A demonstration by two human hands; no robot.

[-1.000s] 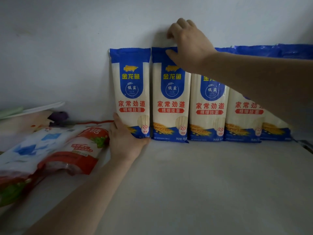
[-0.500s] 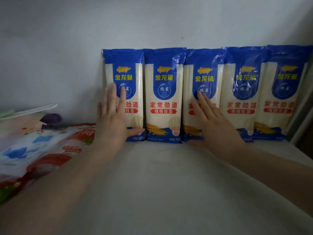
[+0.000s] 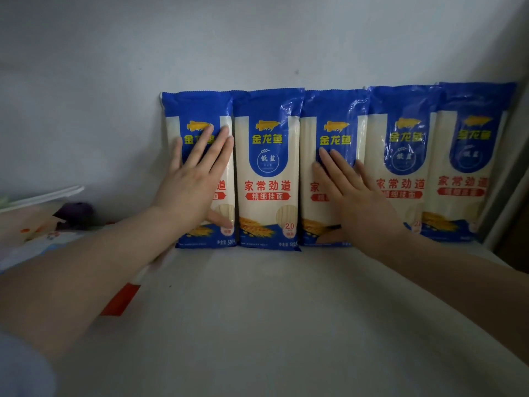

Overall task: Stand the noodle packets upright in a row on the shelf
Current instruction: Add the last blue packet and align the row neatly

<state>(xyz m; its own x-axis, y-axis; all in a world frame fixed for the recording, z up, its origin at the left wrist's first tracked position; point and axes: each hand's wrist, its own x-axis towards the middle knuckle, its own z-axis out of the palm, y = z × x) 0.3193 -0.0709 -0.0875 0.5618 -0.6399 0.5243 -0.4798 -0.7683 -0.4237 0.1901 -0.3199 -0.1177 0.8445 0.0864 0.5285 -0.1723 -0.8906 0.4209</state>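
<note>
— Right, you are pressing your left hand (image 3: 190, 193) flat against the first noodle packet (image 3: 200, 116), fingers straight and gripping nothing. Is the row holding?

— Seemingly so. Five packets are standing upright on the shelf (image 3: 272, 310), leaning back against the wall (image 3: 257, 47) and touching or slightly overlapping side to side. Your right hand (image 3: 357, 202) is lying flat too, fingers spread over the third noodle packet (image 3: 332, 110) and reaching onto the fourth noodle packet (image 3: 406, 104) — nothing grasped there either.

— So how should you be finishing this?

— You are probably at the squaring-up stage. Keep the palms flat and push evenly, low as well as high, so the bottoms are sitting flush on the shelf rather than sliding forward. The wrappers look slick — a hard shove at the top could be kicking the base out.

— And the ends?

— The fifth noodle packet (image 3: 475, 156) is tilting a little toward the right edge; it may want nudging straight. The second noodle packet (image 3: 267, 173) is standing untouched between your hands. Ease off slowly, one hand at a time.
</note>
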